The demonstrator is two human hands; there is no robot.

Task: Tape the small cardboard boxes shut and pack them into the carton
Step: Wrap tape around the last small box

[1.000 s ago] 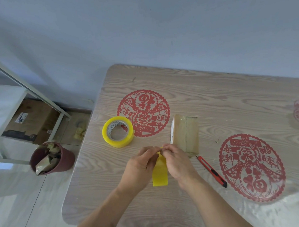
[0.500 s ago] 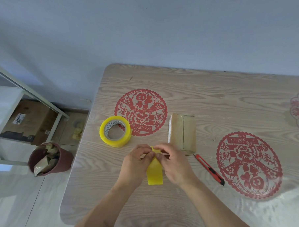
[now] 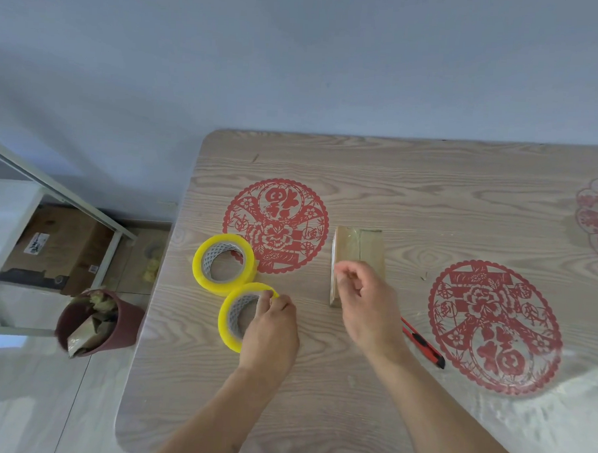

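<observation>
Cardboard box: a small brown cardboard box (image 3: pixel 358 253) with glossy clear tape already over its top lies near the middle of the pale wood-grain surface (image 3: pixel 412 183), well in from every edge, between two red paper-cut decals.
Handling of the box: it looks light and fairly stiff, though the walls would likely dent under a hard squeeze; the taped top looks slick, so I would take it by the two long bare cardboard sides.
Right hand: the right hand (image 3: pixel 369 308) hovers over the box's near end, its grip loosely curled and pinching nothing that I can make out.
Left hand: the left hand (image 3: pixel 269 324) holds a yellow roll of packing tape (image 3: pixel 237 314) tipped up on its rim, fingertips curled over the top of the ring.
Second roll: another yellow tape roll (image 3: pixel 222 264) lies flat just behind it, towards the surface's left edge.
Handling of the tape: the rolls are rigid and easy to hold through the core; the loose end is sticky and thin and will probably fold on itself.
Knife: a red and black utility knife (image 3: pixel 422 344) lies to the right of the right wrist.
Carton: a brown carton (image 3: pixel 60 246) sits on the floor left of the surface, beside a dark red bin (image 3: pixel 98 323); whether it is the packing carton I cannot tell.
</observation>
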